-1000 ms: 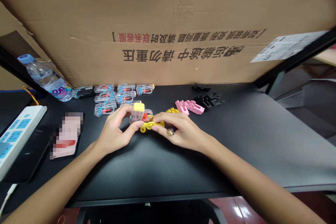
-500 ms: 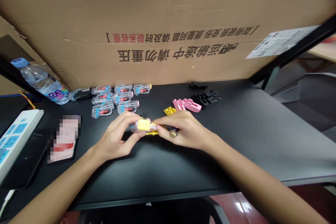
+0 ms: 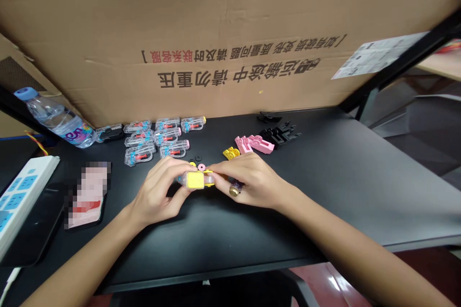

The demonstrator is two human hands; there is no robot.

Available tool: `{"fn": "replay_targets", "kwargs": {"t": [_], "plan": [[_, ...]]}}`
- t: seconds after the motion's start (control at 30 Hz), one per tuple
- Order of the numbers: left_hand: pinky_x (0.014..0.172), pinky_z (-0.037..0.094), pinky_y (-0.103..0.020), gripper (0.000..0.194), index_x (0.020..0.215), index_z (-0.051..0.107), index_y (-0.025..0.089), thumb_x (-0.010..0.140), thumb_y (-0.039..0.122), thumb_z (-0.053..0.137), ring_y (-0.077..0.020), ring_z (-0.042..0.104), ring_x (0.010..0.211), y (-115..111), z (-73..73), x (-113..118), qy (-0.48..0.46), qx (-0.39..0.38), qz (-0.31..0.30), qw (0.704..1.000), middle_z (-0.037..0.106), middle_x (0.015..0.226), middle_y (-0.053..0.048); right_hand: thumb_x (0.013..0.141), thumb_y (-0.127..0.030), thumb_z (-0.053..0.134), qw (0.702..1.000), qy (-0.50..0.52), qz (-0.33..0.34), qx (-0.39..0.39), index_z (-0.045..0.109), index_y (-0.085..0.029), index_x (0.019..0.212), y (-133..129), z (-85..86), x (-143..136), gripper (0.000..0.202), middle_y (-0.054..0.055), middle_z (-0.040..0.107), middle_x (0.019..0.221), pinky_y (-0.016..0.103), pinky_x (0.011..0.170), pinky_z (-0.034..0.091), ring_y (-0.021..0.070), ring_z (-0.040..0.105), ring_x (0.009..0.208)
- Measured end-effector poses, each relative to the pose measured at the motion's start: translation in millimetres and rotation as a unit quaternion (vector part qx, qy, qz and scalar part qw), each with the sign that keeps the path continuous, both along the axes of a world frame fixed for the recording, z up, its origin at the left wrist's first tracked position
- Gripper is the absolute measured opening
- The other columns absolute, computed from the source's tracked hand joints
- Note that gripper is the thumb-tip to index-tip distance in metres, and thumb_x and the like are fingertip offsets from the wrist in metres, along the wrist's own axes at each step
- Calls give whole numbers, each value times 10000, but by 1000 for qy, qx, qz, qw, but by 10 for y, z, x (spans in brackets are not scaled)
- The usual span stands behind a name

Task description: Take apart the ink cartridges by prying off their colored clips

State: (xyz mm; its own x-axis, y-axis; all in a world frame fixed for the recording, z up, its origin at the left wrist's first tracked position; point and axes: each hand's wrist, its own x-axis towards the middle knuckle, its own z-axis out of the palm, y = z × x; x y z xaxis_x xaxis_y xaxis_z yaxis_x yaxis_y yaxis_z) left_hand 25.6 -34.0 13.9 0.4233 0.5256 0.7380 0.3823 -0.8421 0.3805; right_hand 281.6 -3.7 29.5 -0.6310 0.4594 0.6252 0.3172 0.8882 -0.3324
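Observation:
My left hand [image 3: 157,192] is closed around a clear toy water gun [image 3: 208,181] whose yellow end piece [image 3: 195,180] faces up at me. Thumb and forefinger of my right hand [image 3: 254,180] pinch a yellow plastic part at the toy's right side; most of it is hidden by the fingers. A dark rod-like tool with a brass-coloured end [image 3: 234,191] is tucked into the right palm. Just behind the hands lie a pink ring [image 3: 201,167] and small black rings [image 3: 198,158].
Several clear toy water guns [image 3: 171,135] stand in rows at back left. Yellow [image 3: 231,153], pink [image 3: 261,144] and black plastic parts [image 3: 279,133] lie at back right. A water bottle [image 3: 61,120], phone [image 3: 90,196] and power strip [image 3: 25,192] are left; a cardboard sheet [image 3: 216,9] rises behind.
The toy has turned slightly in my hands, and the yellow part now shows along its far right side. The pink ring behind it has come into clearer view. My view has shifted a little.

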Motion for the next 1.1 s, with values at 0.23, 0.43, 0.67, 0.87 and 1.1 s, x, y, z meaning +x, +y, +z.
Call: {"fn": "replay_targets", "kwargs": {"t": [0.23,0.43,0.67,0.87,1.1], "plan": [[815,607,-372,444,1342,622,217,933,87,731,-238,756,931,-16,-11,1,10,20,14,1000,793,1104,-106,1046,-168,616,999,-9,-15,30,768,-173,1021,-13,22,-4,155,40,801,761,282,548,468,142,665,553],[791,623,-384,413,1264,645,228,900,43,708,-238,760,909,-20,69,-25,0,88,65,994,784,1054,-88,1054,-176,592,999,-10,-35,32,770,-200,933,15,55,26,217,8,719,648,280,530,422,129,590,503],[800,649,-332,283,1181,638,205,941,226,787,-200,783,860,22,1,-13,-96,-52,153,982,788,1012,-45,985,-227,630,986,-53,-161,3,700,-207,763,152,30,125,233,20,717,649,287,555,381,139,601,530],[882,646,-328,261,1181,646,204,967,289,770,-198,799,942,71,-28,-6,-115,-185,142,966,813,1069,-51,868,-238,669,947,-147,-273,-80,477,-224,559,304,-13,220,365,-5,550,523,301,528,265,136,476,474],[814,660,-316,322,1274,652,195,1007,359,731,-207,806,917,82,-48,20,-127,-264,105,951,816,1124,-78,906,-235,655,953,-81,-283,-76,621,-215,695,309,40,221,215,7,648,615,280,538,328,135,515,524]]}}
